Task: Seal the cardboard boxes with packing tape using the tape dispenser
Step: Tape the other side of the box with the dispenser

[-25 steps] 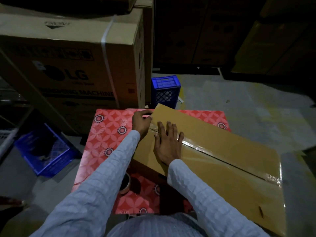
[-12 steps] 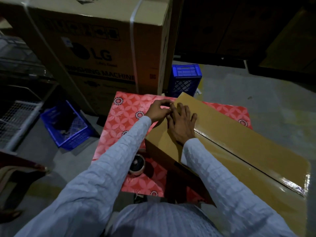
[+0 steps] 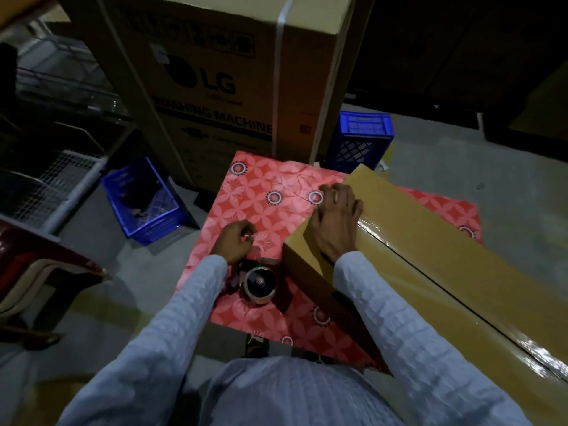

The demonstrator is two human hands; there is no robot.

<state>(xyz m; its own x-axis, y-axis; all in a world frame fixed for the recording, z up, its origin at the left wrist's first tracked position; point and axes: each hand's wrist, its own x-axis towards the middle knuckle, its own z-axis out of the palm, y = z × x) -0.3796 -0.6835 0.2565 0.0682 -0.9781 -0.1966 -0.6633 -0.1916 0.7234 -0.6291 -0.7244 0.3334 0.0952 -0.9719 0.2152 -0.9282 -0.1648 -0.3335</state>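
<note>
The left hand [image 3: 235, 241] has left the far end of the cardboard box [image 3: 430, 241] and now hovers, fingers loosely curled and seemingly holding nothing, just above the tape roll [image 3: 260, 284] on the red tabletop [image 3: 267, 192]. The right hand [image 3: 335, 219] stays spread flat, pressing the glossy tape [image 3: 399, 238] at the box's far-left corner. Probably this seam is finished and more tape comes next.

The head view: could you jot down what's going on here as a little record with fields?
surface: red patterned table
box: long cardboard box, glossy tape along its seam
right hand: pressing on the box's near end
left hand: loosely curled above the tape roll, seemingly holding nothing
behind: LG carton, two blue crates
</note>
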